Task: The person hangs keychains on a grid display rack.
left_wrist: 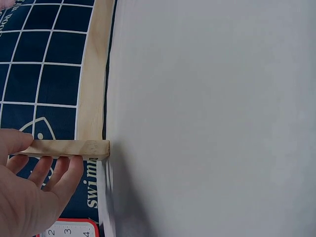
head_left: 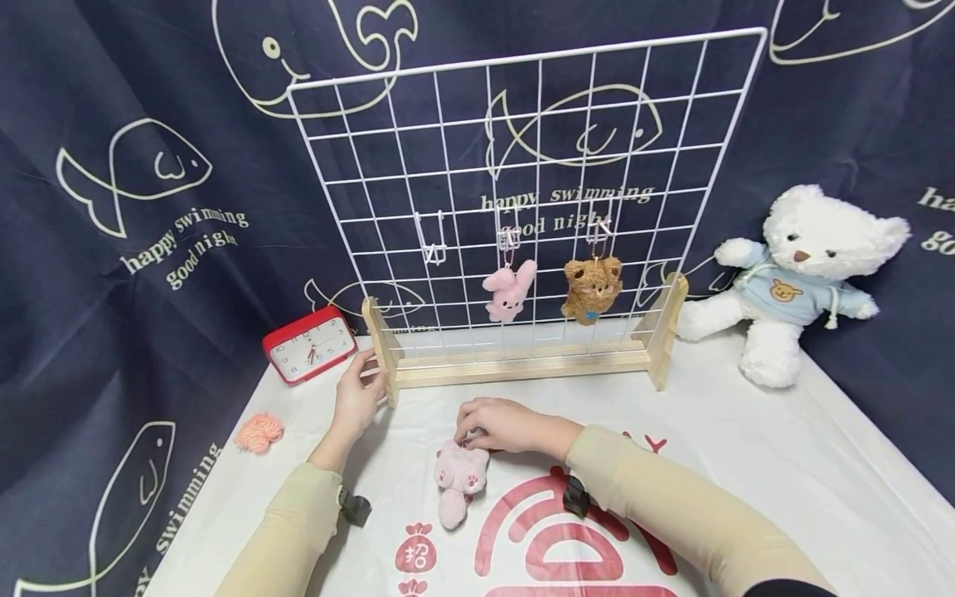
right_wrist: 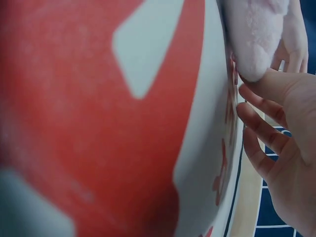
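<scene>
My left hand (head_left: pixel 360 396) holds the left wooden foot (head_left: pixel 382 352) of a white wire grid rack (head_left: pixel 515 124). In the left wrist view the thumb lies on one side of this wooden piece (left_wrist: pixel 74 147) and the fingers on the other. Below the rack, my right hand (head_left: pixel 496 423) pinches the top of a pale pink plush keychain (head_left: pixel 461 477) with paw prints at the cloth. The right wrist view shows the plush (right_wrist: pixel 254 37) at the thumb and fingertip. From hooks on the grid hang a pink bunny plush (head_left: pixel 511 294) and a brown bear plush (head_left: pixel 592 290); a white hook (head_left: pixel 433 249) to their left holds nothing.
A red alarm clock (head_left: pixel 312 345) stands left of the rack, with a peach-coloured yarn bundle (head_left: pixel 259 432) nearer the front. A white teddy bear (head_left: pixel 794 278) in a blue top sits at right. Behind hangs a dark blue fish-print curtain (head_left: pixel 179 50).
</scene>
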Demonstrator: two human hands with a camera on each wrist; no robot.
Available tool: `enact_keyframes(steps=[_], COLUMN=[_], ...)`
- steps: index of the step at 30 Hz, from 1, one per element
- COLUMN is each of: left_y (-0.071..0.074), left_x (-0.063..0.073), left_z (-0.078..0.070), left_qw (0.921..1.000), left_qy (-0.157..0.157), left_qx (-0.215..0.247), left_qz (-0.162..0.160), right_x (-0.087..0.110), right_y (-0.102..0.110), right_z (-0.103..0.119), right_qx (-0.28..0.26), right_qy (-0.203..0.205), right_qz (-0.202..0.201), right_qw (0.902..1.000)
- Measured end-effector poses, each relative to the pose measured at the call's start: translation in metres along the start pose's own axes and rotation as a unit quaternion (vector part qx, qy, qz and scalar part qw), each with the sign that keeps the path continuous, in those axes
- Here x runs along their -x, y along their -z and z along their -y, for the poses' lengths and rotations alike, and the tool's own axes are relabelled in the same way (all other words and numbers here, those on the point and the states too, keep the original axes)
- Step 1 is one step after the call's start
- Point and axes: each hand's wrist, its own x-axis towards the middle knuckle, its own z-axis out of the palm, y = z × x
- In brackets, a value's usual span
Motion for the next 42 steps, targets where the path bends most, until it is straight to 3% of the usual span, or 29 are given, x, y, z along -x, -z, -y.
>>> enact_keyframes(steps=[15,21,28,35,42], left_y=[-0.001,-0.001,0.0,0.0,0.0], left_x=[0.001,0.001,0.0,0.001,0.001], left_z=[-0.001,-0.002,0.001,0.001,-0.001], left_qw=[1.0,0.9999,1.0,1.0,1.0], left_qy=[0.005,0.004,0.006,0.003,0.004], left_qx=[0.005,0.011,0.005,0.006,0.008], left_qz=[-0.001,0.0,0.0,-0.001,0.001], right_x=[-0.002,-0.002,-0.001,0.0,-0.001], right_y=[0.002,0.01,0.017,0.017,0.021], right_z=[0.001,-0.003,-0.003,-0.002,0.001], right_qx=[-0.002,-0.076,-0.145,-0.23,-0.271], right_qy=[-0.015,-0.029,-0.034,-0.034,-0.043], right_qz=[0.012,0.006,-0.024,-0.033,-0.09], right_qw=[0.9998,0.9966,0.9886,0.972,0.9574])
